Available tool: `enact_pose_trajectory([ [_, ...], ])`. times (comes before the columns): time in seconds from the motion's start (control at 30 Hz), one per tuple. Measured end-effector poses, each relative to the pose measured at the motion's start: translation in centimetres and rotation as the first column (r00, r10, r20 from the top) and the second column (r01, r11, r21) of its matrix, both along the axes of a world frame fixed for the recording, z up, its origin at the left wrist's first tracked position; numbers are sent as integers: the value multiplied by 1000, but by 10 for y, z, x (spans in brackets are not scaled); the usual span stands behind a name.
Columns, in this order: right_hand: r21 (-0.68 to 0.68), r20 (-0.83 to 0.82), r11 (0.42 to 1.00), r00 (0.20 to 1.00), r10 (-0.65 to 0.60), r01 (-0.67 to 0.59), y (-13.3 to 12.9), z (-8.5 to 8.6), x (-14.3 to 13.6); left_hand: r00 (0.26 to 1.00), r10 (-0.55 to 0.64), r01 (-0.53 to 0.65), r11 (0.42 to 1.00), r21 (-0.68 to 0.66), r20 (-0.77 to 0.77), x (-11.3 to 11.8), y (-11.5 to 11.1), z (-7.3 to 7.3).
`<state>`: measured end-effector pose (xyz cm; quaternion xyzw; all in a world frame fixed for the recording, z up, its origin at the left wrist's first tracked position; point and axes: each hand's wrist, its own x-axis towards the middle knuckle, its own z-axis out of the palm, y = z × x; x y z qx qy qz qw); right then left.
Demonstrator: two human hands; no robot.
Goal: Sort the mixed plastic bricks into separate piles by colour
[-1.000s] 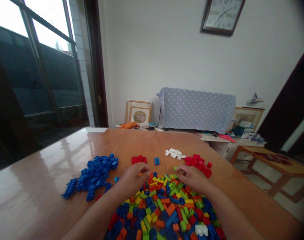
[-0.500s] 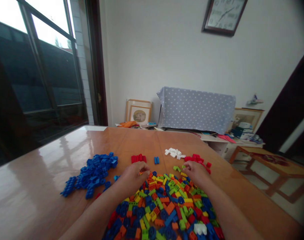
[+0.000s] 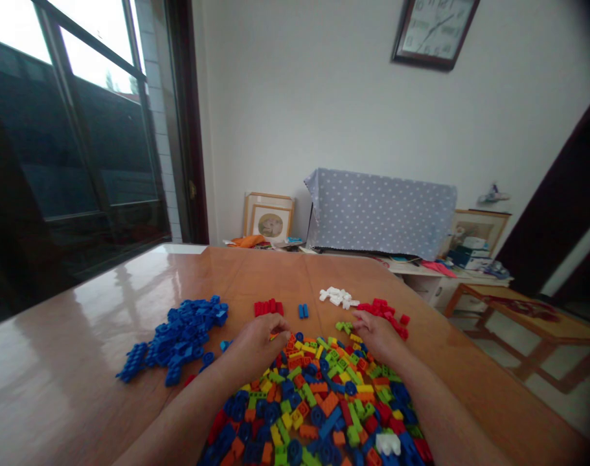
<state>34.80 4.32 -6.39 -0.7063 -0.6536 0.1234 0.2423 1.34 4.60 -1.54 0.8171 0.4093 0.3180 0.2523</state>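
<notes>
A large pile of mixed toy bricks [image 3: 318, 401] spreads between my forearms. My left hand [image 3: 266, 335] is at the pile's far left edge, fingers curled; whether anything is between them is hidden. My right hand [image 3: 372, 330] is at the far right edge, beside a few green bricks [image 3: 344, 327], its fingertips close together and too small to read. Red bricks [image 3: 269, 307] stand in a row just beyond my left hand, with two blue bricks [image 3: 303, 311] to their right. Behind my right hand lie a red heap [image 3: 382, 307] and white bricks [image 3: 337, 297].
A big heap of blue bricks [image 3: 178, 336] lies on the left of the wooden table [image 3: 90, 323]. Beyond the table, a cloth-covered object [image 3: 382, 210] stands on a low cabinet [image 3: 433, 289]. A wooden stool [image 3: 532, 314] is at the right.
My right hand has shifted slightly left, nearer the small green bricks, and the green piece at its fingertips no longer shows. My left hand has barely moved.
</notes>
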Motion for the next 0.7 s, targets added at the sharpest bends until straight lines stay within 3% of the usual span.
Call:
enact_pose_trajectory([
  [0.33,-60,110,998,994,13,-6,-14,17,5,1000,-3,4,1000,9,-14,0,1,-2],
  [0.7,-133,112,987,988,105,-90,-23,21,-7,1000,-11,11,1000,-22,-13,0,-1,1],
])
